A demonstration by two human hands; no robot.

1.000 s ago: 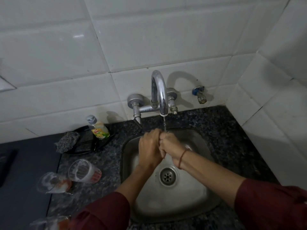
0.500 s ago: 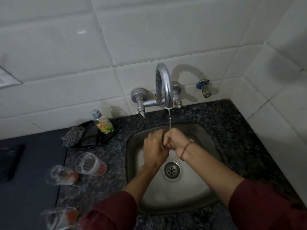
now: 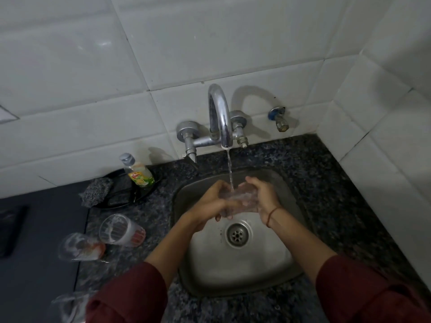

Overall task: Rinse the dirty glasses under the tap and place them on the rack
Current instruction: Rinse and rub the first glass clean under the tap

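from my head camera, i have the clear drinking glass cupped between both palms over the stainless steel sink basin, right under the thin stream falling from the curved chrome tap. my left hand wraps its near side with fingers curled around it, and my right hand closes on the far side, so both are gripping the same glass. i judge this is the rinsing step, not the racking one. two dirty red-tinted glasses lie tipped on the speckled dark granite counter to my left, waiting. no rack shows here, so the next move calls for lifting out and turning to find it. the tiled wall corner crowds my right; the left counter is busier, with a soap bottle near the basin rim.
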